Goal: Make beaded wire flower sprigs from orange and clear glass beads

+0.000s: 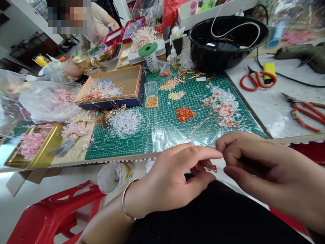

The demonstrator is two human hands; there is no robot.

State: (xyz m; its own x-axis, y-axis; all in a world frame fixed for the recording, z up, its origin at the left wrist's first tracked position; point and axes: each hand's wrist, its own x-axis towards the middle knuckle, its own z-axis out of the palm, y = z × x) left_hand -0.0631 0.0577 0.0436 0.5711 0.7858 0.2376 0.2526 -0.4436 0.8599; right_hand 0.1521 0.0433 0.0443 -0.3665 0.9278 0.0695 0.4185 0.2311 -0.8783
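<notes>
Risk: right hand (261, 166) pinches fine wire (220, 168), left hand (175, 178) curls beside orange bead (214, 168), grip unclear; loose pinch lets bead slip off.

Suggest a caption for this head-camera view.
Left hand and right hand hold wire bearing an orange bead beside a green cutting mat.

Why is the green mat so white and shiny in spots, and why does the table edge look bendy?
In the head view, glare from the clear plastic sheet washes out part of the green cutting mat; the black bowl shines too; the wide view curves the table's front edge; the left hand and right hand look fairly sharp.
</notes>
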